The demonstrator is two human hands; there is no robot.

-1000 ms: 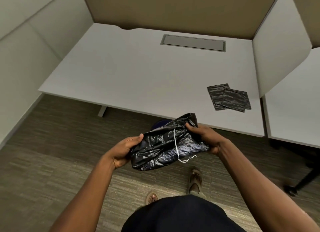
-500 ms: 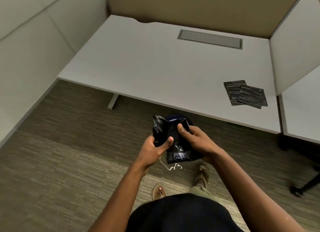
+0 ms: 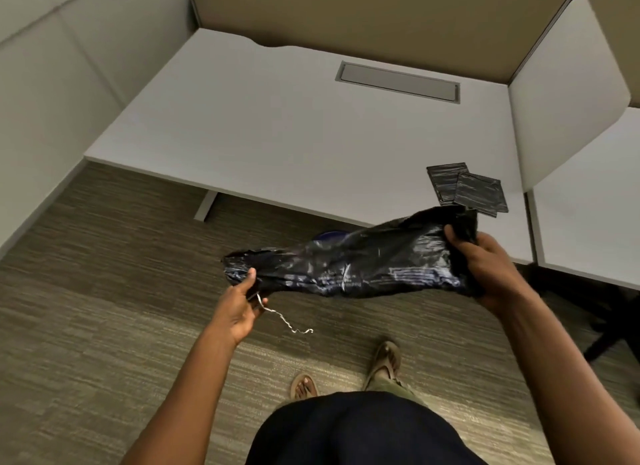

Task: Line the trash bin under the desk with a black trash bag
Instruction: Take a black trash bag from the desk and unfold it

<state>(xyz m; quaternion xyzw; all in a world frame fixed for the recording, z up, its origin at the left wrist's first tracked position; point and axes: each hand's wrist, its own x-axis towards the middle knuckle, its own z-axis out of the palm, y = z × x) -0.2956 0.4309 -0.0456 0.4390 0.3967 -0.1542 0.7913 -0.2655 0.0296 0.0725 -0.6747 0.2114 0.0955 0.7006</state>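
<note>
Black film, crinkled and glossy, stretches across the middle of the view: the trash bag is pulled out into a long band between 2 hands, above the carpet and in front of the desk.

At the left end, the left hand pinches a corner of the bag between thumb and curled fingers, the rest of the palm partly open and turned up. A thin white string trails down from that grip and hangs loose toward the floor; it looks like a tie or drawstring, though I cannot tell where it joins the bag.

Behind the middle of the bag, just under the desk's front edge, a small arc of dark blue shows: probably the rim of the trash bin, mostly hidden by the film. It does not appear lined yet.

At the right end, the right hand is closed around a bunched gather of plastic, thumb on top. Holding opposite ends apart like this reads as spreading the bag to find its mouth before lowering it over the bin.

Farther right on the desk, 2 folded bags lie overlapping, likely spares kept within reach.
</note>
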